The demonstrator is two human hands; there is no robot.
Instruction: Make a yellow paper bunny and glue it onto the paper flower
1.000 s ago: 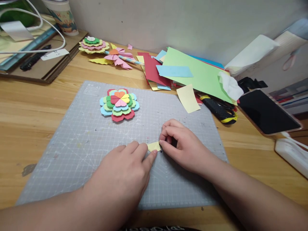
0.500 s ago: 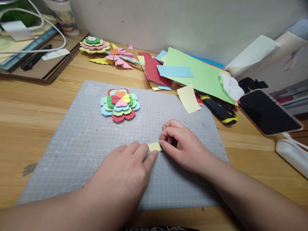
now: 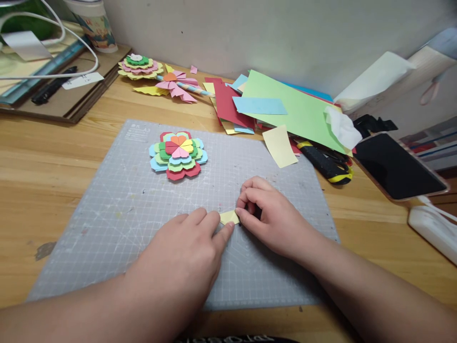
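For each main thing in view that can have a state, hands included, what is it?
Strip: looks folded, partly hidden
Left hand: pressing strip down
Right hand: curled, fingertips pinched at strip's end
Mat: lying flat
Flower on mat: layered, petals spread
Pale sheet: unfolded, slightly curled
Green sheet: unfolded
Phone: screen dark
Tissue: crumpled
Cup: upright

we see a pale greyish wall (image 3: 228,33) rising behind the far edge of the desk (image 3: 21,157), plain apart from a small dark speck (image 3: 182,32) towards the left. the desk is light wood, its grain running mostly from side to side, with a dull grey-brown patch (image 3: 44,251) near its left side. past the right edge we make out a brown surface (image 3: 450,178), too blurred to name. the light is soft.
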